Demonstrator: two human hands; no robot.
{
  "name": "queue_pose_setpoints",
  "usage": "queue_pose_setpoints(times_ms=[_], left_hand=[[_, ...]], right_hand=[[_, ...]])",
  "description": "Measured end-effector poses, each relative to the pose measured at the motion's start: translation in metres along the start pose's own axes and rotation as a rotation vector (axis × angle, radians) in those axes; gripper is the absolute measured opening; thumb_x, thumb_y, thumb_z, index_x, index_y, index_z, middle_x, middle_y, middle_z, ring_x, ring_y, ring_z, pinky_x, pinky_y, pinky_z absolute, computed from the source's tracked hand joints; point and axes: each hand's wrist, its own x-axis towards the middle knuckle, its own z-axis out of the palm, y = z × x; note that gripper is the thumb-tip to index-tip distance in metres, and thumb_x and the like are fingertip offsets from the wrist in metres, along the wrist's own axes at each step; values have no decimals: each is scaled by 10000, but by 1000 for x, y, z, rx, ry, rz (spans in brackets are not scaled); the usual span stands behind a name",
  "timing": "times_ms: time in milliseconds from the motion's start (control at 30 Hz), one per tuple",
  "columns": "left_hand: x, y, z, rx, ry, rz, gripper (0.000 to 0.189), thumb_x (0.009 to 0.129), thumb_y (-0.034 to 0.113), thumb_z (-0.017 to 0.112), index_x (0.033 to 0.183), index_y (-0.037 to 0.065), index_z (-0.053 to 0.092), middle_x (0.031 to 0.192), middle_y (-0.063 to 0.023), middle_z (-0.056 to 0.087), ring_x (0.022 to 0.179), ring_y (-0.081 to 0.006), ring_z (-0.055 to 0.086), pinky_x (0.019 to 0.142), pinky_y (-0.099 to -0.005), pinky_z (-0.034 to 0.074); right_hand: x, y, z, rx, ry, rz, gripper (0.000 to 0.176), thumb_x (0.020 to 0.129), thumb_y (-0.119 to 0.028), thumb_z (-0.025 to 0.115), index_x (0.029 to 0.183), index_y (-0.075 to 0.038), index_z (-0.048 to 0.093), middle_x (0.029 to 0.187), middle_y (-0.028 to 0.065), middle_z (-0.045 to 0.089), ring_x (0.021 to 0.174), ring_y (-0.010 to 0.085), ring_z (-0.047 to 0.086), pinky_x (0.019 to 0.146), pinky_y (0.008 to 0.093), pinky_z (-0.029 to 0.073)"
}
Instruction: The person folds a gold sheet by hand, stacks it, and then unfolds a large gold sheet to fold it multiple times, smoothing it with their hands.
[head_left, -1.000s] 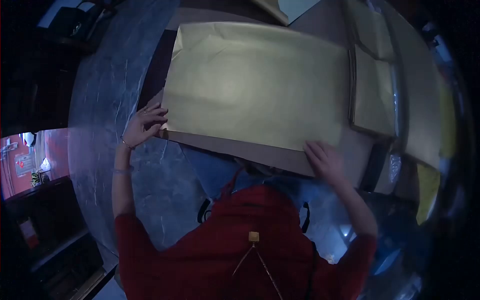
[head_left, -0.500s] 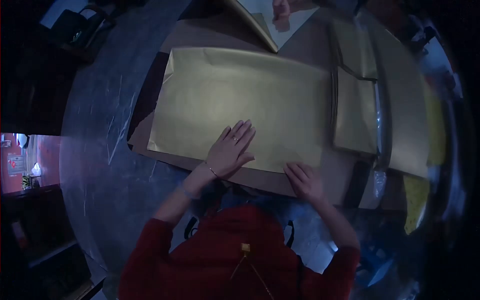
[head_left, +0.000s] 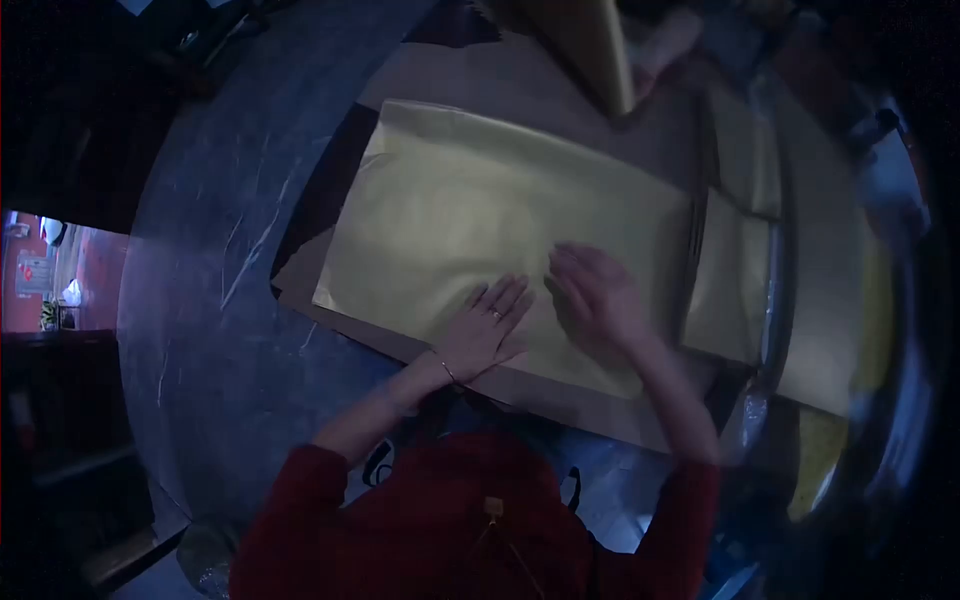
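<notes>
A large gold-coloured sheet [head_left: 440, 215], which looks like paper or foil, lies before me with a creased upper left corner. My left hand [head_left: 482, 335] rests flat on its near edge, fingers stretched out, with a ring and a bracelet on. Over the right part of the sheet is my right hand [head_left: 600, 295], slightly blurred, its fingers extended and holding nothing. Beneath the sheet, brown cardboard [head_left: 420, 75] shows along the edges.
At the top, another person's hand [head_left: 670, 45] is beside a raised gold panel [head_left: 590, 50]. Folded gold pieces [head_left: 730, 280] lie on the right, with a longer gold sheet [head_left: 820, 300] beyond them. The scratched grey floor [head_left: 220, 200] spreads out on the left.
My right hand has moved from the sheet's near edge up over its surface. My left hand stays flat on the sheet. The other person's gold panel has shifted at the top; the view has turned slightly.
</notes>
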Motion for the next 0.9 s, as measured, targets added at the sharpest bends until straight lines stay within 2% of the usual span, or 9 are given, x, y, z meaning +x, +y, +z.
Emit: queue_pose_setpoints(times_ms=[133,167,233,333,433,533,733,800,900], left_hand=[[-2,-1,1,-27,43,7,706,873,471,456,1404,51,252,1473,-146,215,1358,-299,211,1076,-453,227],[-1,-2,2,2,29,12,700,875,473,454,1398,49,265,1459,-156,241,1349,-304,232,1068,-450,242],[-2,-3,4,-33,104,29,694,876,470,457,1396,48,273,1450,-162,257,1345,-302,240,1062,-447,251],[-2,-4,3,-21,47,19,696,878,459,463,1406,56,258,1467,-144,232,1357,-288,217,1076,-435,215],[-2,-6,6,-107,69,13,705,879,457,459,1417,60,236,1482,-138,200,1364,-286,203,1083,-435,194],[-4,-5,6,-166,28,2,692,879,433,475,1410,51,251,1476,-145,214,1357,-297,216,1078,-444,204],[-4,-6,3,-269,91,4,654,861,400,494,1374,33,318,1452,-146,262,1339,-307,252,1062,-455,235],[-1,-6,8,-228,129,24,659,841,385,520,1363,31,331,1450,-135,270,1337,-297,260,1060,-453,242],[-4,-5,10,-268,171,-7,672,821,379,556,1364,46,341,1464,-108,257,1351,-270,248,1049,-502,233]], right_hand=[[106,38,22,-86,21,-111,360,902,-198,479,1236,-66,495,1316,138,459,1237,311,403,1087,401,257],[122,52,31,-48,-70,-119,392,924,-214,436,1293,-79,447,1367,121,411,1278,293,356,1100,403,229],[139,66,39,-180,-191,-217,415,932,-237,419,1317,-85,421,1407,105,364,1304,272,325,1100,414,223],[146,86,52,-139,-258,-192,427,946,-266,397,1341,-102,401,1430,75,337,1335,237,281,1111,413,195],[149,93,59,-149,-270,-182,450,953,-298,371,1370,-129,367,1447,39,316,1344,223,266,1125,396,158],[151,95,62,-191,-207,-172,445,949,-269,367,1365,-111,368,1450,66,306,1349,230,255,1125,397,157],[154,22,77,-7,-435,-395,473,952,-330,332,1361,-93,370,1457,68,291,1354,229,245,1117,417,174],[158,22,95,-17,-460,-438,467,958,-343,329,1364,-118,371,1458,50,293,1353,221,247,1112,422,189],[179,32,98,-72,-462,-388,495,961,-370,306,1393,-129,326,1476,21,262,1364,201,227,1122,423,138]])
